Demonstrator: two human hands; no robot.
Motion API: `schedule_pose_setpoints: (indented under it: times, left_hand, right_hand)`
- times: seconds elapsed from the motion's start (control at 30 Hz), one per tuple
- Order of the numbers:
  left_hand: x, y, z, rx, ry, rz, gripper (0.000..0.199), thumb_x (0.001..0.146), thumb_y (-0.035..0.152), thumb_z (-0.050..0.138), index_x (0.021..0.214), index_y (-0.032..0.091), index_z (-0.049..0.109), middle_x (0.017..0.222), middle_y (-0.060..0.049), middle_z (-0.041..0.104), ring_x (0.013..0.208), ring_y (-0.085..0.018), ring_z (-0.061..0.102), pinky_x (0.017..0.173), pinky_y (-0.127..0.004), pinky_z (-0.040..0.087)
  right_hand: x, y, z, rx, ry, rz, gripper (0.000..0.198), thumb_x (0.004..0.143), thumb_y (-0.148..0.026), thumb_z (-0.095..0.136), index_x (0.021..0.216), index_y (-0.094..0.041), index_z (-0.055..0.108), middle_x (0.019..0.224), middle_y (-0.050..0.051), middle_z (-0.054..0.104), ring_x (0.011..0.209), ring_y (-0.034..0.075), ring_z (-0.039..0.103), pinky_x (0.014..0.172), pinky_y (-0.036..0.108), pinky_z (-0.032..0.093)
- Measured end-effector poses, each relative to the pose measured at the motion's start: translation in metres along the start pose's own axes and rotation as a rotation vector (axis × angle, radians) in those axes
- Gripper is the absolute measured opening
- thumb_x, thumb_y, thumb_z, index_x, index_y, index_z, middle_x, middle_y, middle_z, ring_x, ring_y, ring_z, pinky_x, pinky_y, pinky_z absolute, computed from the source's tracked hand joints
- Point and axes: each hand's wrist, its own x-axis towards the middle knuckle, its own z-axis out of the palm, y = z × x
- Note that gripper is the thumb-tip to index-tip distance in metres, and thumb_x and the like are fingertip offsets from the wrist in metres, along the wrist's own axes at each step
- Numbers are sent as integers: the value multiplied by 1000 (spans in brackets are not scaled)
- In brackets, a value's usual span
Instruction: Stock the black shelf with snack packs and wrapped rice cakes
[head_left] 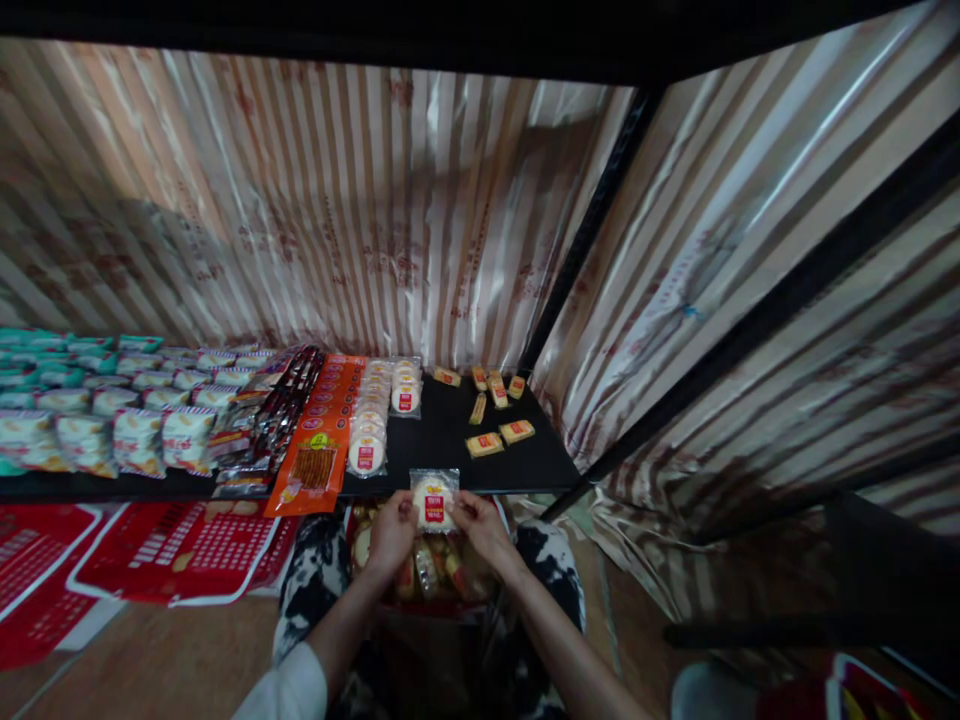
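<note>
Between my two hands is a clear packet of round white rice crackers (433, 502) with a red label facing me. My left hand (395, 528) pinches its left edge, and my right hand (484, 525) pinches the right edge. Below it, a red basket (469, 606) between my knees holds several wrapped snacks (427, 570). Just beyond, similar cracker packets (367, 440) stand in a row on the black shelf (431, 455), with a shorter row of cracker packets (406, 390) behind to the right.
Small yellow snack packets (484, 444) lie scattered at the shelf's right end. Leftward are an orange snack bag (319, 440), dark packets (255, 430) and white packets (139, 440). Red baskets (180, 550) stand under the shelf. A black post (592, 220) rises at the corner.
</note>
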Motion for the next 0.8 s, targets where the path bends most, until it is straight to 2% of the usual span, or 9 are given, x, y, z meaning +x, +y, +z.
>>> schedule_pose_setpoints:
  times: [0.13, 0.27, 0.37, 0.47, 0.57, 0.8]
  left_hand:
    - [11, 20, -6, 10, 35, 47, 27, 81, 17, 43, 105, 18, 57, 95, -4, 69, 85, -14, 64, 80, -26, 48]
    - [22, 35, -3, 110, 174, 197, 41, 79, 13, 42, 119, 11, 51, 122, -13, 57, 113, -19, 52, 100, -33, 39]
    - [33, 42, 4, 189, 228, 252, 44, 79, 12, 40, 122, 11, 50, 134, -13, 47, 127, -21, 39, 107, -35, 31]
    - [48, 46, 10, 210, 203, 248, 45, 80, 13, 37, 123, 13, 51, 136, -10, 46, 128, -20, 38, 109, -36, 30]
    - [66, 47, 14, 205, 180, 196, 46, 81, 14, 37, 125, 14, 50, 138, -9, 45, 130, -21, 36, 110, -38, 28]
    - [106, 48, 15, 180, 138, 108, 47, 85, 21, 34, 129, 7, 46, 139, -13, 42, 131, -21, 35, 111, -36, 24]
  right_hand:
    - [22, -2, 2, 81, 20, 27, 45, 61, -56, 65, 84, -18, 68, 73, 4, 69, 67, 20, 62, 67, 33, 49]
    - [53, 0, 6, 146, 42, -3, 40, 66, -49, 64, 90, -16, 66, 77, 4, 69, 68, 18, 62, 70, 32, 49]
    - [80, 1, 12, 90, 84, -37, 35, 67, -47, 63, 83, -16, 65, 76, 3, 67, 68, 17, 60, 69, 30, 48]
    - [106, -2, 19, -1, 124, -62, 33, 67, -47, 60, 77, -16, 64, 73, 2, 66, 66, 16, 59, 67, 28, 48]
    - [128, -5, 26, -106, 182, -83, 31, 69, -45, 58, 81, -18, 65, 75, 2, 67, 68, 16, 60, 66, 28, 48]
    - [173, -2, 39, -299, 240, -107, 20, 72, -36, 55, 83, -22, 65, 77, 0, 69, 72, 17, 63, 68, 30, 50]
